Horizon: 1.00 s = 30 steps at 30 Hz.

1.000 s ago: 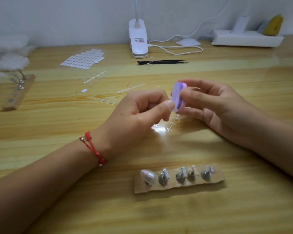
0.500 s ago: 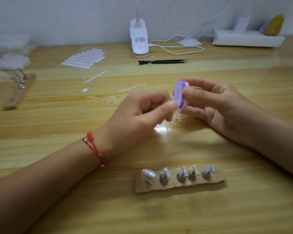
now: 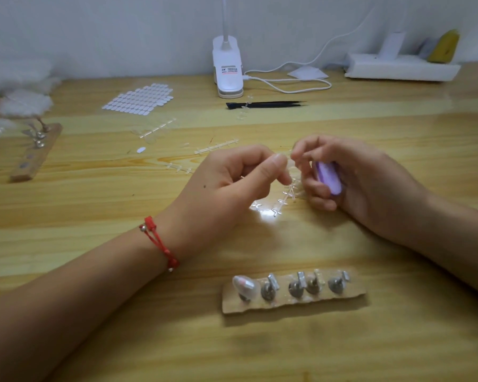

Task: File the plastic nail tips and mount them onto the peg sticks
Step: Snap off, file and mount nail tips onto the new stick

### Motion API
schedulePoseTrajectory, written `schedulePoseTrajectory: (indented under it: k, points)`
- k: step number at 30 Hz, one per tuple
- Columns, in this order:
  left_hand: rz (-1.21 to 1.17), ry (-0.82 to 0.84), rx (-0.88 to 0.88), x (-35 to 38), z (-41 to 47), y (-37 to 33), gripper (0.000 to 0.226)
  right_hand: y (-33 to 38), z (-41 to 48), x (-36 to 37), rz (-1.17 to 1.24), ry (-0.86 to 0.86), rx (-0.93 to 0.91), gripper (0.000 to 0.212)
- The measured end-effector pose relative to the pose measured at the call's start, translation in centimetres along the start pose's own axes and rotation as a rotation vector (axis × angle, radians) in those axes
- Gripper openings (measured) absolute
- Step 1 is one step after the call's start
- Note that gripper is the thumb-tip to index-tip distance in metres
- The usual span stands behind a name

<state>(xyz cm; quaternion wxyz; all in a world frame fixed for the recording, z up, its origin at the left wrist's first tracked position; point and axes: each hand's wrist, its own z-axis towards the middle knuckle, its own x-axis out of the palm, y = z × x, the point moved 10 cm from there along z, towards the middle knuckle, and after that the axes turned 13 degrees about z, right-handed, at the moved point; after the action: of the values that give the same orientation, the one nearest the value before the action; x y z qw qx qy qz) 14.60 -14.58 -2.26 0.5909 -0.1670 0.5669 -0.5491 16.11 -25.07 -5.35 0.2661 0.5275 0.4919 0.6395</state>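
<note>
Head view: left hand (image 3: 232, 186) pinches clear, glossy plastic tip (image 3: 289, 164) between thumb and forefinger, above varnished wood table (image 3: 94, 205). Right hand (image 3: 370, 183) curls round rounded lilac file (image 3: 329, 177), thumb and forefinger at tip's far edge. Clear ladder-shaped sprue (image 3: 284, 198) lies beneath. Nearer, ragged cardboard strip (image 3: 356, 296) bears five metal pegs (image 3: 295, 288); leftmost carries oval pearly mounted tip (image 3: 244, 283).

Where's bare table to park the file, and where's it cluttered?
Bare wood: the band between the far board and the left hand, which pinches a nail tip; right of the tweezers, before the white box; the edge in front of the near board. Crowded: sprues under the right hand holding the file and back to the sticker sheet.
</note>
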Motion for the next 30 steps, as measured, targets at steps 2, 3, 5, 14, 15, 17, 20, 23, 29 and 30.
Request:
schedulePoseTrajectory:
  k: [2, 3, 5, 14, 15, 17, 20, 23, 29, 30]
  points:
    - [0.002, -0.009, 0.005, -0.1, 0.0, 0.0, 0.027, 0.3, -0.1, 0.5, -0.121, 0.055, -0.057, 0.003]
    - [0.007, -0.008, 0.009, -0.1, 0.0, 0.0, 0.028, 0.4, -0.3, 0.7, -0.172, 0.074, -0.088, 0.007]
    - [0.006, -0.002, 0.012, 0.0, 0.0, -0.1, 0.029, 0.6, -0.5, 0.7, -0.191, 0.065, -0.127, 0.01]
    - [0.24, -0.063, 0.078, -0.7, -0.4, -0.7, 0.012, 0.4, -0.5, 0.4, -0.215, 0.024, -0.103, 0.016]
    - [0.283, -0.099, 0.099, -1.2, -0.4, -1.1, 0.015, 0.4, -0.5, 0.6, -0.224, 0.045, -0.092, 0.016]
    - [0.38, -0.153, 0.179, -1.8, -0.5, -2.4, 0.022, 0.3, -0.6, 1.0, -0.246, 0.086, -0.073, 0.019]
    - [0.443, -0.191, 0.229, -2.3, -0.6, -3.5, 0.02, 0.3, -0.7, 1.3, -0.238, 0.118, -0.062, 0.019]
    - [0.358, -0.167, 0.14, -2.6, -0.5, -3.0, 0.023, 0.3, -0.8, 1.4, -0.243, 0.13, -0.073, 0.018]
    - [0.226, -0.116, 0.001, -3.5, -2.3, -3.1, 0.03, 0.4, -0.5, 0.8, -0.153, 0.082, -0.072, 0.023]
    - [0.24, -0.097, -0.005, -3.5, -3.1, -3.2, 0.03, 0.3, -0.5, 0.6, -0.141, 0.073, -0.069, 0.023]
